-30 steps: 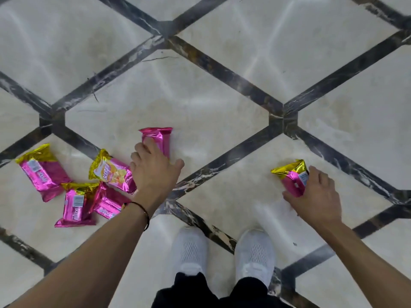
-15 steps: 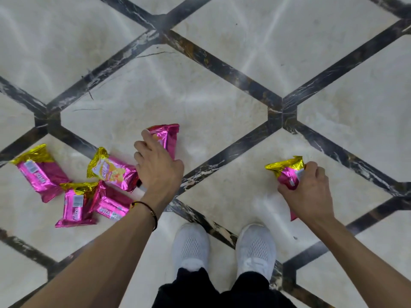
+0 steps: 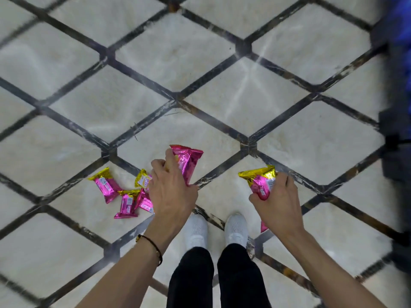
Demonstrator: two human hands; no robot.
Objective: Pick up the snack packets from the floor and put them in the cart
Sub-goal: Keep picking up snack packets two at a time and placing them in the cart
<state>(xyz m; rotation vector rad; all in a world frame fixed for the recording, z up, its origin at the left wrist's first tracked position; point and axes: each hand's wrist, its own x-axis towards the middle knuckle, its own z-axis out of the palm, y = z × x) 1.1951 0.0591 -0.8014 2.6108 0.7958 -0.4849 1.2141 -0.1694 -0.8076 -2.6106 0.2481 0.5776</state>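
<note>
Both hands have come up off the floor [image 3: 133, 90] since a second ago, when they were pressed down among the packets. The view has risen with them and takes in far more tiles, so the person is judged to be straightening up. The left hand [image 3: 172, 192] has its grip closed round a pink packet [image 3: 189, 161], thumb and fingers curled about its lower half, and the top stands clear above the knuckles. The right hand [image 3: 278, 205] grips a gold-ended packet [image 3: 260, 183], which crumples in the fingers while its pink tail shows below the wrist. Two packets are therefore picked up and ready to carry.

Four packets [image 3: 127, 203] are left on the floor in a loose cluster to the left, just beside the left hand in the picture. Two of them overlap, and one lies a little apart at the far left. They will need another trip.

The white shoes [image 3: 196, 230] stand near the cluster, so a step to the left risks treading on foil. To the right and far ahead the floor is open. At the right edge stands a dark shape [image 3: 398, 134] with a blue blur above it (too smeared to say whether it is the cart). If it is, the way to it across the tiles looks free.
</note>
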